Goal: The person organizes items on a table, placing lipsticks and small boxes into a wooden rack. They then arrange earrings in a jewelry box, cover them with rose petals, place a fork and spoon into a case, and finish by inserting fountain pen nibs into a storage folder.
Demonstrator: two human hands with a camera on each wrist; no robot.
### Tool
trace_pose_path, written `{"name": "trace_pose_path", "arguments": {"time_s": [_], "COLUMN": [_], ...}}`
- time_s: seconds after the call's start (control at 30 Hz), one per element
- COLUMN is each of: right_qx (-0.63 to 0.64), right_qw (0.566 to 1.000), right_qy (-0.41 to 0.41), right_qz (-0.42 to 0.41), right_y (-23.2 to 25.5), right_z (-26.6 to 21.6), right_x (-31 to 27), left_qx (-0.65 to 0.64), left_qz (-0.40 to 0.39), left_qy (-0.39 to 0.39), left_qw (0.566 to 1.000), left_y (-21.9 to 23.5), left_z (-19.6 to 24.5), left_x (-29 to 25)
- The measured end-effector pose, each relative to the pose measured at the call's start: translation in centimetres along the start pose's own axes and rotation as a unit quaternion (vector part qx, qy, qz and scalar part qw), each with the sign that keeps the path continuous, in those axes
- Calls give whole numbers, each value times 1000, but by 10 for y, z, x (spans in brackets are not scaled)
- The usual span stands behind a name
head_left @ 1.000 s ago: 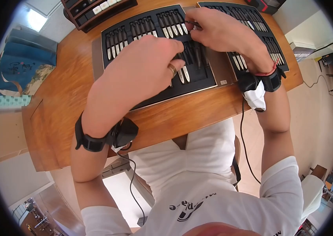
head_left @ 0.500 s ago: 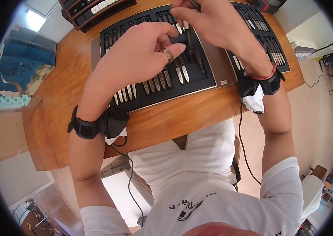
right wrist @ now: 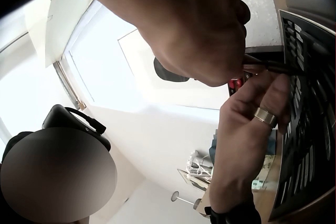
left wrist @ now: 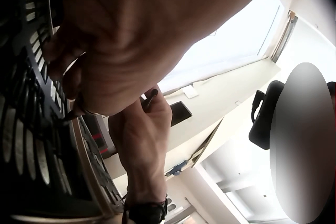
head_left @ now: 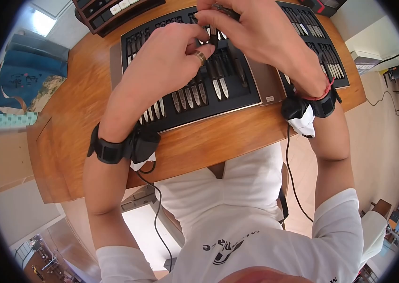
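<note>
An open black tray (head_left: pixel 199 115) holds rows of slim dark-handled tools with silvery, pointed ends (head_left: pixel 220 88). Over its upper part, the right hand (head_left: pixel 261 40) grips a thin dark tool (head_left: pixel 228 11), whose handle also shows beside the palm in the left wrist view. The left hand (head_left: pixel 162 63), wearing a ring, is close by on the left, thumb and forefinger pinching a dark slender piece (head_left: pixel 213 38). In the right wrist view a dark shaft (right wrist: pixel 283 68) runs from the right hand (right wrist: pixel 199 40) past the left fingertips (right wrist: pixel 275 79). Whether these are one tool is unclear.
A second tray of similar tools (head_left: pixel 331 63) lies to the right on the wooden table (head_left: pixel 199 146). At the back left stands a dark wooden rack (head_left: pixel 110 16) with white pieces. A blue bag (head_left: pixel 25 66) is at the far left. Cables hang from both wrist cameras.
The right hand has moved left and up with a dark tool. The left hand has shifted up and slightly left, uncovering more of the tray's front row, and its fingertips now pinch a dark piece.
</note>
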State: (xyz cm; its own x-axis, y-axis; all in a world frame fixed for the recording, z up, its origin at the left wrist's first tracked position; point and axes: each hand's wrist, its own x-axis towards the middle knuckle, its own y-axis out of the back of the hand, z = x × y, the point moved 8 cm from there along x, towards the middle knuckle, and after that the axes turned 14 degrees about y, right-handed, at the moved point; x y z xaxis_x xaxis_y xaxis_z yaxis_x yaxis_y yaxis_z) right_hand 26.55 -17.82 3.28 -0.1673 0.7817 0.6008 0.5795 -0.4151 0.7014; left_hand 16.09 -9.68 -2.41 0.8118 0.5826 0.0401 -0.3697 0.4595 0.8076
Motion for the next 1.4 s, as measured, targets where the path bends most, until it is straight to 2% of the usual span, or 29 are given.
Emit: {"name": "trace_pose_path", "arguments": {"time_s": [0.03,0.1,0.2,0.4,0.53,0.63,0.73,0.8,0.93,1.0,1.03,1.1,1.23,1.3,1.4], "right_qx": [0,-32,-6,-41,-66,-81,-45,-95,-74,-85,-85,-81,-132,-165,-194], "right_qw": [1000,997,1000,999,997,996,998,995,997,996,996,996,987,973,970], "right_qy": [0,61,20,14,31,34,-7,-15,-25,-18,-19,-34,-85,-133,-100], "right_qz": [0,20,-9,-31,-4,-16,-30,-10,-7,-6,-6,1,-36,-88,-107], "right_y": [1,6,3,3,8,5,2,10,6,8,8,10,9,5,0], "right_z": [0,-12,-6,-8,-12,-9,-6,-18,9,8,7,5,12,18,24], "right_x": [-1,-1,2,2,-1,0,-1,-2,-3,-3,-3,-3,-10,-16,-26], "left_qx": [0,-12,-6,-5,-13,-12,-6,-21,11,52,52,91,96,75,114], "left_qz": [0,7,1,38,49,38,-1,9,-43,-19,-19,-91,-89,-96,-101], "left_qy": [0,-11,-1,0,-37,-32,-21,-117,-130,-216,-216,-191,-188,-196,-193], "left_qw": [1000,1000,1000,999,998,999,1000,993,991,975,975,973,973,973,969], "left_y": [-2,-3,-5,-4,-9,-10,-14,-17,-17,-13,-10,-17,-21,-26,-28], "left_z": [0,2,9,8,0,2,3,8,15,27,28,26,25,28,32], "left_x": [0,-1,-2,-2,0,-1,-3,-7,-11,-20,-22,-23,-24,-26,-29]}}
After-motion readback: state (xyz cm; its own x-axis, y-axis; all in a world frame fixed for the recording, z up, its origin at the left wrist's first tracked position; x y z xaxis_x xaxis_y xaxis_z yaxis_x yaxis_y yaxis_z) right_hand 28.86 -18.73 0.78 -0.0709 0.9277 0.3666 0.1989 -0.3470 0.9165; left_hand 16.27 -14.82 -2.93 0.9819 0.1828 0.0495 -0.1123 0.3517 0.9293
